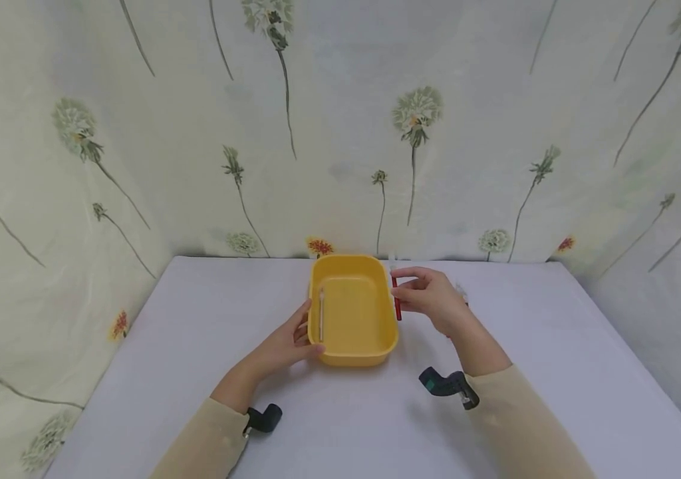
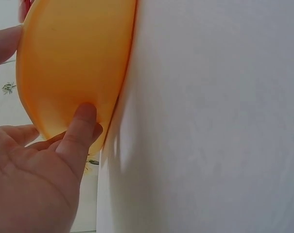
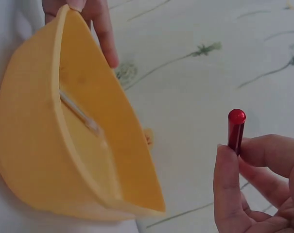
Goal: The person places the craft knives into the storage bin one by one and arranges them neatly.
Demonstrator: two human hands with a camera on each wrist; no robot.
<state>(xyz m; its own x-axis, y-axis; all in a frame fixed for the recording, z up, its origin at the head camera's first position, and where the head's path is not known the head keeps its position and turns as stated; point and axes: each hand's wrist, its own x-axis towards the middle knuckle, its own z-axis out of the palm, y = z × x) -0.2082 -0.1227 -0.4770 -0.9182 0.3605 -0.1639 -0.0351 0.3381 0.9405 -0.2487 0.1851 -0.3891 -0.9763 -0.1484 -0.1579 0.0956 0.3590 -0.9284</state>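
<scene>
A yellow plastic tub [image 1: 355, 359] with rounded corners stands in the middle of the white table. My left hand [image 1: 283, 342] holds its near left side, thumb at the rim and fingers along the outer wall; in the left wrist view the fingertips [image 2: 86, 114] press that wall. A slim, pale stick [image 1: 321, 313] lies lengthwise inside, along the left wall. Just beyond the tub's right rim, my right hand [image 1: 430, 299] pinches a slim red stick [image 1: 398, 307] with a whitish upper end, held upright. Its rounded, shiny red end [image 3: 237, 116] shows between thumb and fingers in the right wrist view.
Behind the right wrist, a small whitish item [image 1: 461, 291] is mostly hidden by the arm. A cloth backdrop [image 1: 340, 133] printed with dandelions rises along the table's back edge and both sides. Black wrist cameras stick out from both forearms.
</scene>
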